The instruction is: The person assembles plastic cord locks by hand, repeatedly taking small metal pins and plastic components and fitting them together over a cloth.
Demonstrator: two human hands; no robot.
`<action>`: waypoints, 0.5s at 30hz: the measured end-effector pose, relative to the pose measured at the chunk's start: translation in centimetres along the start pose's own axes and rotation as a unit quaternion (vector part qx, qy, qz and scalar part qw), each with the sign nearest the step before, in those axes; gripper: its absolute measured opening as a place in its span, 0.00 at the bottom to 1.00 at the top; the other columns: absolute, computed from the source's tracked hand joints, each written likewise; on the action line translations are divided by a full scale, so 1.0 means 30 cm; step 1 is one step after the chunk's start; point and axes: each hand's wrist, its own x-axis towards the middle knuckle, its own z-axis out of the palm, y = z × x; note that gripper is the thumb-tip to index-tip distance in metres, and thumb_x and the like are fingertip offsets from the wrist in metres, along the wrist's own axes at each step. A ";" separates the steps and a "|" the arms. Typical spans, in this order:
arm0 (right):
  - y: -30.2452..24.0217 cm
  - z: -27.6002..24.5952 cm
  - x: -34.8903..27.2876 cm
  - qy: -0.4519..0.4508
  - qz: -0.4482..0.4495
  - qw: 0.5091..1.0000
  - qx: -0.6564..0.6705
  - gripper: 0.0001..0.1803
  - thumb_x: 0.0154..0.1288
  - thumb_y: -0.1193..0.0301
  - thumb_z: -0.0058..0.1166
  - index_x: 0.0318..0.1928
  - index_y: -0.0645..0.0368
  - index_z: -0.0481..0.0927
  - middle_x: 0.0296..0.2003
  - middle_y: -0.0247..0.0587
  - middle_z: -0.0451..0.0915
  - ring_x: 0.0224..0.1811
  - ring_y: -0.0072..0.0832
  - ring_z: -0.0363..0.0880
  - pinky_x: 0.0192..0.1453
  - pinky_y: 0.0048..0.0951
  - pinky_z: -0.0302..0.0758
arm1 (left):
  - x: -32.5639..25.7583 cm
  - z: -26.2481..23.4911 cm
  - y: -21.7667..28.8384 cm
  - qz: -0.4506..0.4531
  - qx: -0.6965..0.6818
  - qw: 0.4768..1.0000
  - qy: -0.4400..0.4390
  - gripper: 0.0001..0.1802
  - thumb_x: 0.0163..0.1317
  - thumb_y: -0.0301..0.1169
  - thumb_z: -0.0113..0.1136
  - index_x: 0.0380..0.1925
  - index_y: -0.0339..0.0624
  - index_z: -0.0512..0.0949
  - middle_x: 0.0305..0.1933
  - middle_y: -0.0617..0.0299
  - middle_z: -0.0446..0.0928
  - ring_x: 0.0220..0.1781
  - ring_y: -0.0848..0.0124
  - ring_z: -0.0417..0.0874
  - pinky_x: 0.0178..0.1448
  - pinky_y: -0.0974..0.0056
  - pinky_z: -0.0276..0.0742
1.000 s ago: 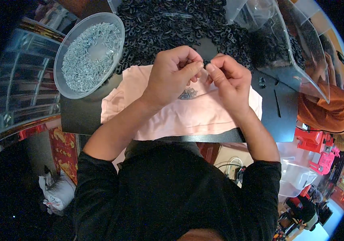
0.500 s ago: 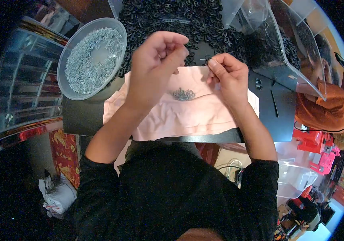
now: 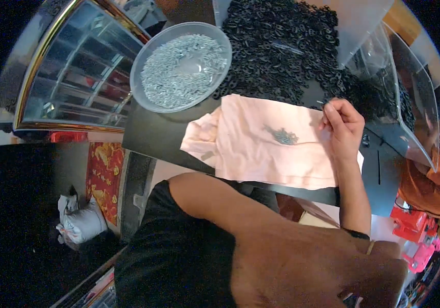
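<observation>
Our right hand (image 3: 342, 126) pinches a small dark part at the pink cloth's (image 3: 261, 154) far edge on the bench (image 3: 153, 136); screws (image 3: 283, 136) lie mid-cloth. We cannot see our left hand.

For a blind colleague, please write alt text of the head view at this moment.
The person's right hand, fingers pinched on something too small to identify, rests at the edge of a pink cloth on a dark table. A small cluster of metal pieces lies on the cloth. Behind are a clear bowl of metal pieces and a heap of black rings; the left hand is not visible.
</observation>
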 end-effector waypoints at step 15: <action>0.009 -0.008 0.010 -0.001 -0.017 0.999 -0.039 0.05 0.59 0.75 0.53 0.27 0.62 0.76 0.19 0.28 0.71 0.19 0.14 0.68 0.23 0.16 0.63 | 0.040 -0.075 0.008 -0.039 0.037 0.998 0.033 0.10 0.58 0.34 0.52 0.30 0.38 0.74 0.27 0.57 0.72 0.27 0.67 0.72 0.31 0.65 0.70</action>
